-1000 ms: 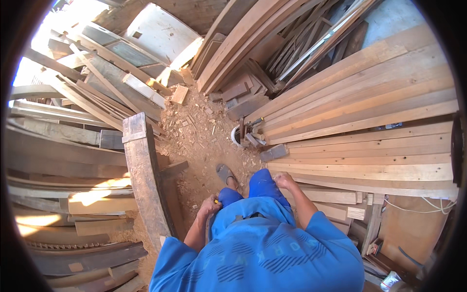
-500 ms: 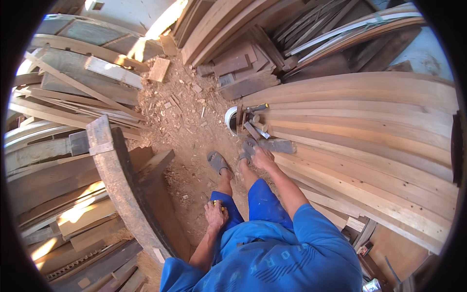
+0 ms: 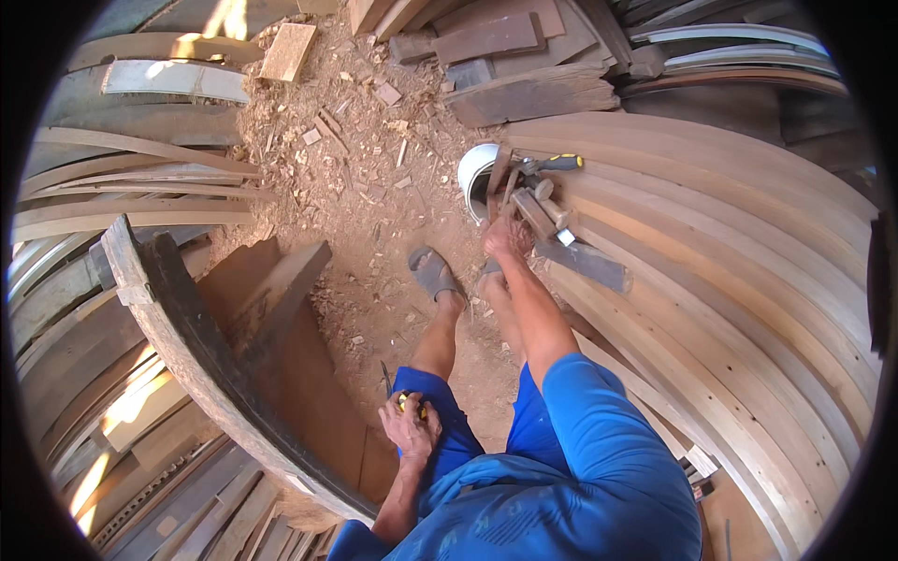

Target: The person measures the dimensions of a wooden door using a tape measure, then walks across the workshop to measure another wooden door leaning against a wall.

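Observation:
My left hand (image 3: 409,425) is closed in front of my left thigh around a small yellow-and-black tool (image 3: 410,404). A thin dark pointed piece juts out beyond its fingers; whether it belongs to that tool is unclear. My right hand (image 3: 508,239) reaches down to the near side of a white bucket (image 3: 474,173), its fingers closed and largely hidden. Wooden-handled tools stand in the bucket, with a wooden mallet-like block (image 3: 533,215) leaning out to the right. Another tool handle, yellow and black (image 3: 561,163), pokes out over the planks.
Long stacked planks (image 3: 730,271) fill the right side. A dark wood offcut (image 3: 599,266) lies beside the bucket. On the left, a heavy curved beam (image 3: 187,346) rises near my left arm, with more boards behind. Wood shavings (image 3: 355,140) cover the floor ahead.
My view has shifted closer to the bucket. My right hand has moved from above my right foot up to the bucket's near side. My left hand stays by the thigh, still gripping the yellow-and-black tool.

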